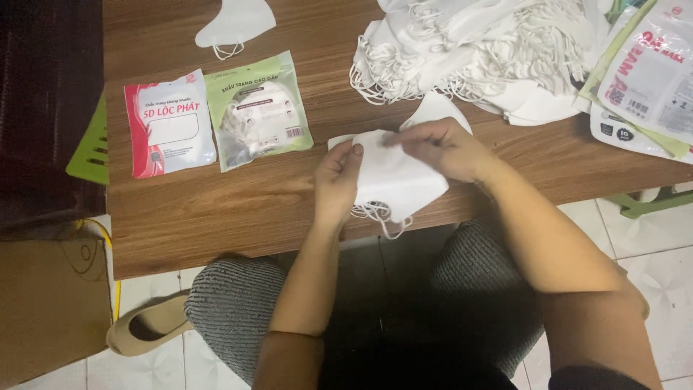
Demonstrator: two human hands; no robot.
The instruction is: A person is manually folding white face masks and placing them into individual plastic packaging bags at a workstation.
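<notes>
A stack of masks (393, 177) lay at the table's (216, 217) near edge, between the left hand (338, 180) and right hand (442, 148). Two packets (216, 119) lay side by side to its left, a single mask (234, 23) behind them. A heap of masks (491, 50) sat behind the stack, more packets (646, 79) at its right.

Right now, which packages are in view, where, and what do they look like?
Red-and-white flat plastic pouch: table left, rectangular.
Green-and-white flat plastic pouch: immediately right of the red one, apparently touching it, rectangular, mask visible inside.
Stack of white, red and green pouches: table's far right corner, overlapping.
</notes>
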